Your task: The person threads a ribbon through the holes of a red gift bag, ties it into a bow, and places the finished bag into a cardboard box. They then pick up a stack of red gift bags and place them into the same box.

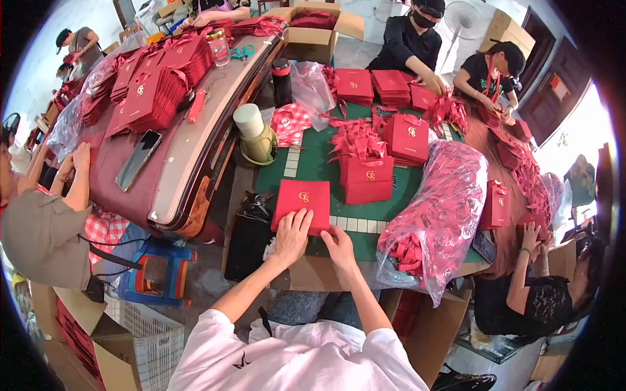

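Note:
A red paper gift bag (301, 201) with a gold monogram lies in front of me at the near edge of the green table top (280, 174). My left hand (293, 234) rests flat on its lower part, fingers stretched out. Close to the bag's lower right corner is my right hand (339, 249), thumb and fingers apart, with nothing seen in it. Beyond it stand more red gift bags (366, 181), with a heap of red ribbons (355, 139) behind them. A large clear plastic sack (437, 208) full of red ribbon pieces lies to the right.
A cream-lidded flask (254, 133) and a dark bottle (282, 81) stand at the left edge. On the left table are a phone (138, 161) and stacked bags (153, 98). A blue stool (156, 274) stands below. Several co-workers handle red bags around the tables.

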Tool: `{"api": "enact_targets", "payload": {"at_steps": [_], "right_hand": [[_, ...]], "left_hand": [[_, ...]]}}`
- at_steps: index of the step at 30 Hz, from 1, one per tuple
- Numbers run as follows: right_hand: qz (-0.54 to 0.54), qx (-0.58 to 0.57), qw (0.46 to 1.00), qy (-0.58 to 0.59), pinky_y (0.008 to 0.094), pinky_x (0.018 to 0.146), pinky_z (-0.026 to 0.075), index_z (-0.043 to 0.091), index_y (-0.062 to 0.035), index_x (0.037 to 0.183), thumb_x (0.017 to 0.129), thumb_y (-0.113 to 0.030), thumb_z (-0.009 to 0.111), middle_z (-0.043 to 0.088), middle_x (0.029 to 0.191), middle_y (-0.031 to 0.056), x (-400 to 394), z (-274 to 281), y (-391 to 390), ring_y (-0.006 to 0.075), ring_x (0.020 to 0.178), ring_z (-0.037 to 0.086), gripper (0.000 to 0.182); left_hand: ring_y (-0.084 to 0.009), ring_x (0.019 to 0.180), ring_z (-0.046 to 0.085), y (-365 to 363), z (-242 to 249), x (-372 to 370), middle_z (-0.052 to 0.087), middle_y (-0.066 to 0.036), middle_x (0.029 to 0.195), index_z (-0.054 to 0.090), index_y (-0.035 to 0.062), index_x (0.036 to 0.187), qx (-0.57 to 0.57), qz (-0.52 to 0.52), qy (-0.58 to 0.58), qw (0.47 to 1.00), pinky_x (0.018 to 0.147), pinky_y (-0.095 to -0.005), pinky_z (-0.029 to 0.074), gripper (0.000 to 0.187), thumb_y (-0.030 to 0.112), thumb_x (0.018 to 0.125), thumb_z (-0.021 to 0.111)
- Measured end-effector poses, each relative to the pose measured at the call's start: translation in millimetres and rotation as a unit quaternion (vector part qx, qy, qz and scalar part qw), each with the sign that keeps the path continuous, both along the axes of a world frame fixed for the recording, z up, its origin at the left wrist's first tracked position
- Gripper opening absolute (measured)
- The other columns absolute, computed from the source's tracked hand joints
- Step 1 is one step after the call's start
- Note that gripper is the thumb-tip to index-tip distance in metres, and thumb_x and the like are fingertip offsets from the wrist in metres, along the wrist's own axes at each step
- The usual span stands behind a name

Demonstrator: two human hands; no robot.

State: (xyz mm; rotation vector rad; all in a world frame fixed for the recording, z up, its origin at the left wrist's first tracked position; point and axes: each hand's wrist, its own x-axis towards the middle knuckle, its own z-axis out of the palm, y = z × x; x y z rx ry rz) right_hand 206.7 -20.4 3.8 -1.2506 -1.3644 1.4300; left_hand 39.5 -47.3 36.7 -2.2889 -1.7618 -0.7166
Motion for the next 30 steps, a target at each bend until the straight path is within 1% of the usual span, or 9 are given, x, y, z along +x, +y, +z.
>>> {"api": "enact_targets", "payload": {"at_steps": [2, 6, 9, 14, 23, 26, 28, 29, 30], "right_hand": [[-0.068, 0.162, 0.977, -0.117, 0.0301, 0.077, 0.053, 0.058, 0.0009, 0.123, 0.092, -0.015, 0.067, 0.064, 0.11, 0.0127, 6, 15, -10, 0.0192, 0.098, 0.064, 0.036], [-0.057, 0.19, 0.969, -0.145, 0.0353, 0.082, 0.053, 0.057, -0.0025, 0.125, 0.088, -0.008, 0.068, 0.059, 0.112, 0.0167, 12, 47, -11, 0.029, 0.101, 0.063, 0.039], [-0.038, 0.32, 0.929, -0.182, 0.0401, 0.088, 0.05, 0.058, -0.0061, 0.127, 0.085, -0.008, 0.069, 0.059, 0.116, 0.0167, 7, 54, -2, 0.0355, 0.104, 0.059, 0.044], [-0.03, 0.357, 0.897, -0.259, 0.0407, 0.087, 0.051, 0.064, -0.0091, 0.122, 0.081, -0.009, 0.071, 0.061, 0.116, 0.0142, 1, 46, 6, 0.0338, 0.102, 0.06, 0.041], [-0.093, 0.42, 0.882, -0.191, 0.0362, 0.072, 0.054, 0.072, -0.0116, 0.111, 0.079, -0.007, 0.075, 0.066, 0.098, 0.0102, 8, 47, -2, 0.0278, 0.084, 0.065, 0.032], [-0.127, 0.451, 0.869, -0.157, 0.0344, 0.069, 0.054, 0.073, -0.0104, 0.11, 0.077, -0.003, 0.075, 0.067, 0.093, 0.0102, 21, 50, -14, 0.0268, 0.081, 0.066, 0.034], [-0.138, 0.466, 0.86, -0.155, 0.0335, 0.068, 0.055, 0.073, -0.0096, 0.109, 0.076, -0.001, 0.075, 0.068, 0.092, 0.0104, 36, 53, -28, 0.0261, 0.08, 0.067, 0.034], [-0.143, 0.472, 0.855, -0.162, 0.0331, 0.067, 0.054, 0.073, -0.0098, 0.107, 0.075, 0.0, 0.075, 0.068, 0.092, 0.0101, 46, 53, -38, 0.0252, 0.08, 0.067, 0.034], [-0.147, 0.477, 0.85, -0.17, 0.0326, 0.066, 0.054, 0.074, -0.0101, 0.106, 0.074, 0.001, 0.076, 0.069, 0.092, 0.0098, 56, 52, -48, 0.0242, 0.08, 0.067, 0.034]], "left_hand": [[-0.0355, 0.121, 0.045, -5, 6, 0, 0.047, -0.016, 0.135, 0.044, 0.0035, 0.139, -0.01, -0.012, -0.036, 0.999, 0.101, -0.0473, 0.039, 0.077, 0.007, 0.068, 0.074], [-0.0371, 0.124, 0.044, -9, 11, -2, 0.047, -0.017, 0.135, 0.044, 0.0036, 0.139, -0.004, -0.022, -0.078, 0.997, 0.104, -0.0486, 0.037, 0.077, 0.005, 0.068, 0.074], [-0.0372, 0.125, 0.044, -13, 16, -2, 0.048, -0.017, 0.134, 0.046, 0.0035, 0.137, 0.002, -0.03, -0.088, 0.996, 0.106, -0.0485, 0.036, 0.072, 0.004, 0.07, 0.073], [-0.0371, 0.124, 0.045, -20, 25, -4, 0.049, -0.016, 0.132, 0.05, 0.0047, 0.134, 0.01, -0.033, -0.105, 0.994, 0.106, -0.0482, 0.037, 0.065, 0.003, 0.072, 0.072], [-0.0346, 0.111, 0.051, -50, 13, 6, 0.054, -0.015, 0.12, 0.06, 0.0074, 0.12, 0.041, 0.018, -0.212, 0.976, 0.095, -0.0444, 0.041, 0.045, 0.003, 0.076, 0.07], [-0.0293, 0.102, 0.056, -61, 6, 12, 0.06, -0.012, 0.111, 0.061, 0.0054, 0.112, 0.015, 0.015, -0.317, 0.948, 0.091, -0.0389, 0.044, 0.03, 0.004, 0.083, 0.068], [-0.0252, 0.084, 0.06, -68, -2, 18, 0.064, -0.009, 0.096, 0.061, 0.002, 0.107, -0.129, 0.032, -0.551, 0.824, 0.08, -0.0355, 0.048, 0.017, 0.013, 0.094, 0.061], [-0.0222, 0.083, 0.063, -71, 0, 19, 0.066, -0.007, 0.098, 0.062, 0.004, 0.107, -0.157, -0.001, -0.607, 0.779, 0.077, -0.0357, 0.05, 0.034, 0.035, 0.102, 0.049], [-0.0222, 0.083, 0.063, -73, -2, 21, 0.066, -0.007, 0.098, 0.062, 0.004, 0.107, -0.159, -0.003, -0.606, 0.779, 0.077, -0.0357, 0.05, 0.034, 0.035, 0.102, 0.049]]}}
